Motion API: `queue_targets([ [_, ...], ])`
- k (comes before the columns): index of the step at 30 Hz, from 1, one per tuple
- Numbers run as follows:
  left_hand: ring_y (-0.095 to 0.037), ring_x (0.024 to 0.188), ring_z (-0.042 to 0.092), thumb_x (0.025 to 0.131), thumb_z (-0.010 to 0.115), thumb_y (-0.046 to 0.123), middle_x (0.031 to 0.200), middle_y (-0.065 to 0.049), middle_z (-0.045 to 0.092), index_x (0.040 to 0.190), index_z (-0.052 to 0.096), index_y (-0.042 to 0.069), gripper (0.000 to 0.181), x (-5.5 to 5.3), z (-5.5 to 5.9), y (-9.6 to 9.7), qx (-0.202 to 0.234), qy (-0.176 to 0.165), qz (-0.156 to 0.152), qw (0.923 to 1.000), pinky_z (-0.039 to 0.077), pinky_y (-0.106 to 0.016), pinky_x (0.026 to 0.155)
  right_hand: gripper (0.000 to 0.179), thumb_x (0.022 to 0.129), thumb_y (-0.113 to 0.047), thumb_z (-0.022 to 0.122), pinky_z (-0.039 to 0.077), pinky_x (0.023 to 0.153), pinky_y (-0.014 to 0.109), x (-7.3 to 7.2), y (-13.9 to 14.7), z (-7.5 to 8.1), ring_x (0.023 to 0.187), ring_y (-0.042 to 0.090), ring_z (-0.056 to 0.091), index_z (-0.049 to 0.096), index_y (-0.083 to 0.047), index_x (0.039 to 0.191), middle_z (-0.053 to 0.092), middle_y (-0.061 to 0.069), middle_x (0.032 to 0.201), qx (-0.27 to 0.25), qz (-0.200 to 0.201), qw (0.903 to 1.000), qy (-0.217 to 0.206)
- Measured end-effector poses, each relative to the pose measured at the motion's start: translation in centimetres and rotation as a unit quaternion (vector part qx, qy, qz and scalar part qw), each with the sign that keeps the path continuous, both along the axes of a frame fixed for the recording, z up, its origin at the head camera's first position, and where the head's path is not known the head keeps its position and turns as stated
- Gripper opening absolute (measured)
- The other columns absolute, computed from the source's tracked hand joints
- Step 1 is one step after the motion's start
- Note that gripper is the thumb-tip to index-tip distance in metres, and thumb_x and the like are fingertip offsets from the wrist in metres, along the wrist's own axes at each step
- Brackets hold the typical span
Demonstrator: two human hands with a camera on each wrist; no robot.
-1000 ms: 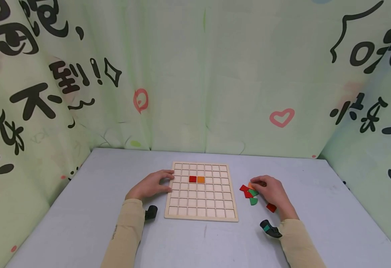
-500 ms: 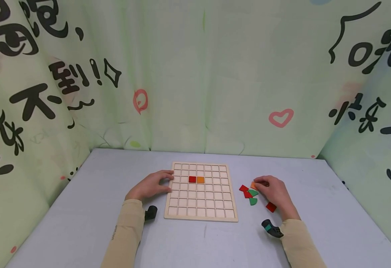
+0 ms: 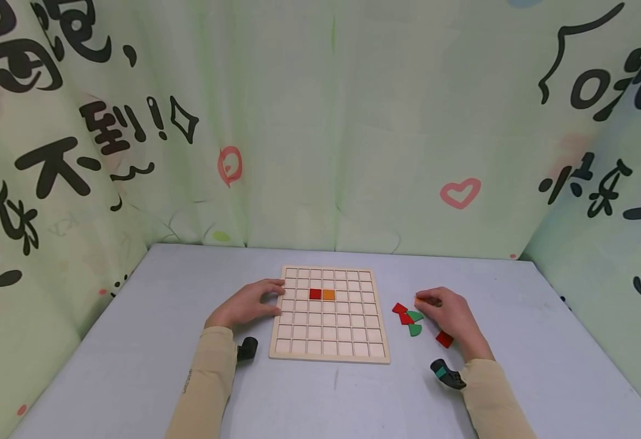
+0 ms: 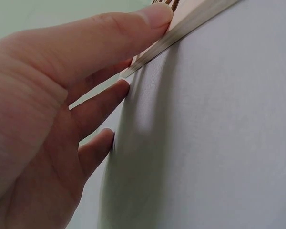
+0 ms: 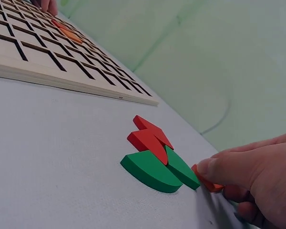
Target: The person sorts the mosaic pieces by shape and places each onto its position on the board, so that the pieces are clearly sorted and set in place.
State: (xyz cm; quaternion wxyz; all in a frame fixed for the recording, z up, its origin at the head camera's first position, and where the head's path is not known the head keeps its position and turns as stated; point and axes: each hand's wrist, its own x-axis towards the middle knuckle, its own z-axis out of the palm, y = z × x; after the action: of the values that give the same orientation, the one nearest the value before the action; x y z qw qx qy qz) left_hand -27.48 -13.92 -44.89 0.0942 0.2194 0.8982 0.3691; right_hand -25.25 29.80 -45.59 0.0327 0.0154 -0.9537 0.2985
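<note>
A wooden grid board [image 3: 328, 347] lies flat on the table. One red tile [image 3: 315, 294] and one orange tile [image 3: 328, 295] sit side by side in its cells. My left hand [image 3: 243, 304] touches the board's left edge with thumb and fingertips, its fingers loosely bent. To the right of the board, my right hand [image 3: 445, 310] pinches an orange tile [image 5: 213, 186] between thumb and fingers, low over the table. Beside it lie two red tiles [image 5: 148, 144] and two green curved-edged tiles [image 5: 151, 171], close together. Another red tile [image 3: 444, 339] lies below the right hand, near the wrist.
The white table [image 3: 331, 402] reaches back to a pale green curtain [image 3: 298, 152] with black lettering, which also hangs at both sides. Black wrist devices [image 3: 448, 374] sit under both forearms, close to the tabletop.
My right hand has drawn the orange tile slightly right, away from the red and green tiles. Most of that tile is now hidden in the head view. The left hand stays at the board.
</note>
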Motion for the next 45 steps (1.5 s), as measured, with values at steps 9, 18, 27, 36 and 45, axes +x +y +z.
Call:
queue_targets([
  [9, -0.029, 0.141, 0.035, 0.085, 0.076, 0.013, 0.148, -0.007, 0.047, 0.125, 0.063, 0.003, 0.042, 0.2, 0.1, 0.2, 0.005, -0.011, 0.008, 0.9999, 0.031, -0.044, 0.115, 0.033, 0.093, -0.013, 0.066, 0.048, 0.095, 0.055, 0.2, 0.3, 0.1, 0.11, 0.037, 0.054, 0.065, -0.001, 0.124, 0.06, 0.021, 0.121, 0.003, 0.004, 0.9998, -0.021],
  [18, -0.028, 0.141, 0.035, 0.085, 0.076, 0.012, 0.148, -0.005, 0.046, 0.124, 0.064, 0.004, 0.042, 0.1, 0.0, 0.3, 0.005, -0.015, 0.01, 0.9998, 0.031, -0.043, 0.115, 0.034, 0.092, -0.009, 0.066, 0.05, 0.092, 0.053, 0.5, 0.8, 0.3, 0.108, 0.038, 0.054, 0.063, 0.001, 0.124, 0.059, 0.022, 0.121, 0.016, 0.023, 0.9993, -0.023],
  [27, -0.03, 0.14, 0.035, 0.085, 0.076, 0.012, 0.148, -0.008, 0.047, 0.123, 0.064, 0.002, 0.041, 0.1, 0.1, 0.2, 0.006, -0.006, 0.001, 1.0, 0.031, -0.043, 0.115, 0.034, 0.091, -0.01, 0.067, 0.051, 0.091, 0.052, 0.5, 0.8, 0.4, 0.105, 0.036, 0.055, 0.064, 0.002, 0.124, 0.059, 0.021, 0.118, 0.023, 0.029, 0.9989, -0.029],
  [36, -0.03, 0.141, 0.035, 0.085, 0.076, 0.013, 0.148, -0.007, 0.046, 0.123, 0.064, 0.003, 0.041, 0.1, 0.2, 0.3, 0.004, -0.008, 0.003, 1.0, 0.031, -0.044, 0.115, 0.035, 0.094, -0.013, 0.065, 0.051, 0.091, 0.052, 0.5, 0.0, 0.9, 0.106, 0.035, 0.055, 0.062, 0.001, 0.127, 0.059, 0.02, 0.12, 0.005, 0.019, 0.9997, -0.012],
  [45, -0.03, 0.141, 0.035, 0.085, 0.076, 0.013, 0.148, -0.007, 0.046, 0.124, 0.063, 0.003, 0.041, -0.1, 0.0, 0.0, 0.002, -0.006, -0.001, 1.0, 0.031, -0.043, 0.115, 0.038, 0.095, -0.015, 0.064, 0.052, 0.093, 0.05, 0.5, -1.4, 2.0, 0.111, 0.037, 0.058, 0.059, -0.002, 0.131, 0.057, 0.018, 0.123, -0.028, 0.045, 0.9985, 0.016],
])
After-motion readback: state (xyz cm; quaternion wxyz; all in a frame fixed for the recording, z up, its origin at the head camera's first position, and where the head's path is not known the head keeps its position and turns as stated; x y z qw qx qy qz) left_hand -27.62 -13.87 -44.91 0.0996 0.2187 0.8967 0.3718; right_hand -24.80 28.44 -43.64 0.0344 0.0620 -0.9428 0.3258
